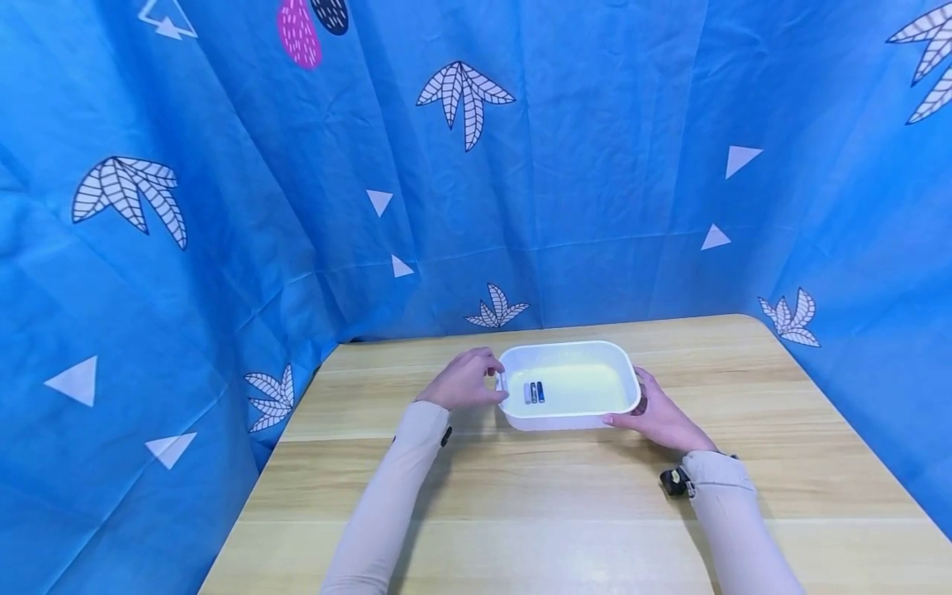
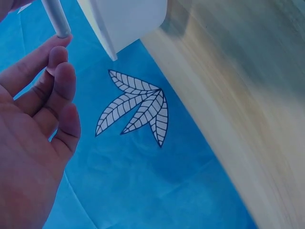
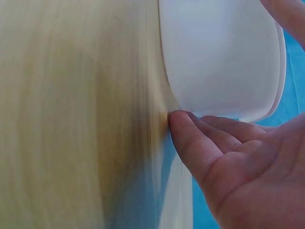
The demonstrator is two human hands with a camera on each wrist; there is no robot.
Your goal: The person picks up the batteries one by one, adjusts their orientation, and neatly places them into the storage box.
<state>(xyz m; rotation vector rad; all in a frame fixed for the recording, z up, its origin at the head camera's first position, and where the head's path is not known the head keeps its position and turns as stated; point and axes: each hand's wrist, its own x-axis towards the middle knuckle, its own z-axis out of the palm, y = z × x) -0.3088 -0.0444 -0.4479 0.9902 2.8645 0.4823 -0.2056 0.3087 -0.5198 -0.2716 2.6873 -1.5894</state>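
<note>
A white plastic basin point(image 1: 568, 422) sits toward the back of the wooden table, and three small batteries point(image 1: 534, 392) lie side by side at its left end. At the left rim my left hand point(image 1: 464, 380) pinches a pale battery point(image 2: 56, 18) by its ends between thumb and index finger; the other fingers are bent loosely. My right hand point(image 1: 662, 417) grips the basin's right end, thumb at the front wall and fingers around the end. In the right wrist view, the right fingertips point(image 3: 183, 124) are low against the basin's outer wall point(image 3: 219, 62), close to the tabletop.
The light wooden table point(image 1: 550, 529) stretches in front of the basin and to both sides. A blue patterned curtain point(image 1: 595, 207) hangs behind the table and along its left and right sides. Wrist-worn black devices point(image 1: 674, 482) show at the cuffs.
</note>
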